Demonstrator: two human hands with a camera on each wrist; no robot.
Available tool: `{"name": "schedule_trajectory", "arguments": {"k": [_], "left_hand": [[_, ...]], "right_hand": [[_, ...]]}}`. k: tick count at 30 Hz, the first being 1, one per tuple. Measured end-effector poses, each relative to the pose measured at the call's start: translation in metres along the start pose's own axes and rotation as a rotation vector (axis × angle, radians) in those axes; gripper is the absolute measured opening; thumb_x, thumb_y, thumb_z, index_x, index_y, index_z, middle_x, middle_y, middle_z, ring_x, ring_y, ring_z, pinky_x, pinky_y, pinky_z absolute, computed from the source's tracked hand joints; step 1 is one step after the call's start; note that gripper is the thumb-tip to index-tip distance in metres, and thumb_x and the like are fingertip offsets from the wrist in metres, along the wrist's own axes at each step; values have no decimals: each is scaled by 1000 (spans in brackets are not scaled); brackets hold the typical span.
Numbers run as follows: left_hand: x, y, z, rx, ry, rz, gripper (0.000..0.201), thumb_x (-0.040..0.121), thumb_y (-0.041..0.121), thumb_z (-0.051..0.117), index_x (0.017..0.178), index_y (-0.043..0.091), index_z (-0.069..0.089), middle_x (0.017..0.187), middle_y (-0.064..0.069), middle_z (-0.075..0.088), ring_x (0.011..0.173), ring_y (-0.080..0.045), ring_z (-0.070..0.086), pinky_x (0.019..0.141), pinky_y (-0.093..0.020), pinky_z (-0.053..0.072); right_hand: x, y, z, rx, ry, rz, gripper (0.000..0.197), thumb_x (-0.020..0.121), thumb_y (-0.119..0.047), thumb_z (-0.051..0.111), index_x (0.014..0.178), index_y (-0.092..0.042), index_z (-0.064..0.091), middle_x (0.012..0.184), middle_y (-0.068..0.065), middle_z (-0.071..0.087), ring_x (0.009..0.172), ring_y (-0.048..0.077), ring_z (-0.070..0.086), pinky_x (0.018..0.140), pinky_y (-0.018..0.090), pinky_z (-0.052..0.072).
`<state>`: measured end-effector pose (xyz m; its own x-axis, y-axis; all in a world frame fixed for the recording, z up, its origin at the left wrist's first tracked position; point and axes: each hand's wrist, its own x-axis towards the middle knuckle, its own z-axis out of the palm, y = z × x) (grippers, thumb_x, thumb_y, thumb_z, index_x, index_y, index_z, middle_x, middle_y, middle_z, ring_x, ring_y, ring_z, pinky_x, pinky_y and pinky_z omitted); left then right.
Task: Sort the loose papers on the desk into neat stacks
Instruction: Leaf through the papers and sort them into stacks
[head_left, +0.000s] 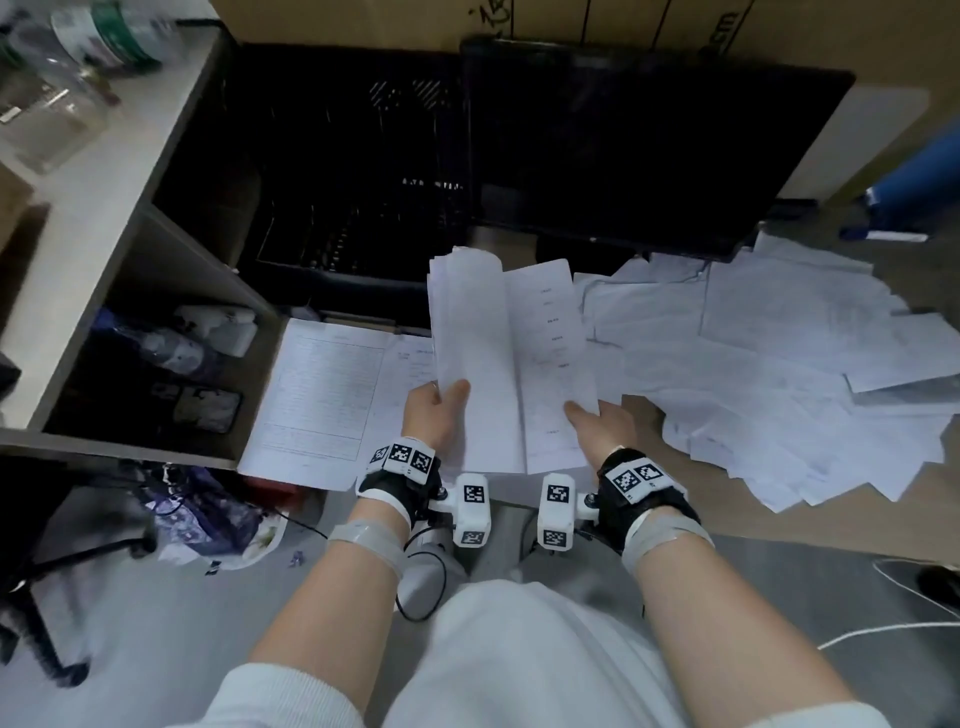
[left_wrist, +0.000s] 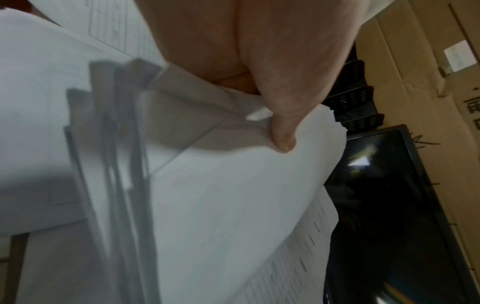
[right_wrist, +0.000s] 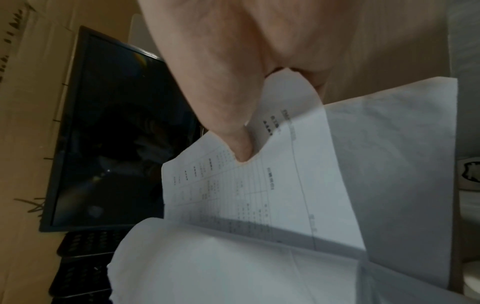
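Observation:
My left hand (head_left: 436, 410) grips a bundle of white sheets (head_left: 475, 358) by its near left corner, thumb on top; the left wrist view has the thumb (left_wrist: 280, 127) pressing into the bundle of sheets (left_wrist: 221, 195). My right hand (head_left: 597, 423) pinches a printed sheet (head_left: 550, 364) at its near right edge, held up beside the bundle. In the right wrist view the thumb (right_wrist: 233, 131) lies on that printed sheet (right_wrist: 259, 185). A flat stack of forms (head_left: 317, 400) lies on the desk at the left. A loose heap of papers (head_left: 769, 374) spreads over the right of the desk.
A dark monitor (head_left: 644, 150) stands behind the papers, with a black crate-like rack (head_left: 353, 176) to its left. A shelf unit (head_left: 104, 249) with bottles borders the left. Cardboard boxes (head_left: 571, 21) rise at the back. Cables lie on the floor at the right.

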<state>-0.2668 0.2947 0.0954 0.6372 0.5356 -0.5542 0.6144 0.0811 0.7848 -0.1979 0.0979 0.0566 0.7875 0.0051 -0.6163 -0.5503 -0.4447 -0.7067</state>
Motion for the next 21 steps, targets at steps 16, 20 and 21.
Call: {"name": "schedule_trajectory", "arguments": {"k": [16, 20, 21], "left_hand": [[8, -38, -145, 162, 393, -63, 30, 97, 30, 58, 80, 5, 56, 82, -12, 58, 79, -26, 54, 69, -28, 34], [25, -50, -203, 157, 476, -40, 34, 96, 29, 61, 77, 1, 56, 88, -26, 65, 78, -34, 58, 71, -38, 44], [30, -53, -215, 157, 472, -30, 35, 95, 28, 61, 76, 0, 57, 89, -29, 66, 77, -33, 59, 71, -39, 46]], "right_hand": [[-9, -27, 125, -127, -220, -44, 16, 89, -27, 67, 77, -16, 70, 87, 2, 73, 86, 26, 69, 81, 33, 53], [-19, -28, 178, -177, -227, 21, 9, 86, -20, 66, 83, -12, 71, 89, 5, 72, 87, 28, 68, 80, 31, 51], [-22, -29, 192, -178, -229, 41, 8, 85, -18, 65, 86, -13, 71, 92, 6, 72, 88, 29, 67, 81, 32, 51]]}}
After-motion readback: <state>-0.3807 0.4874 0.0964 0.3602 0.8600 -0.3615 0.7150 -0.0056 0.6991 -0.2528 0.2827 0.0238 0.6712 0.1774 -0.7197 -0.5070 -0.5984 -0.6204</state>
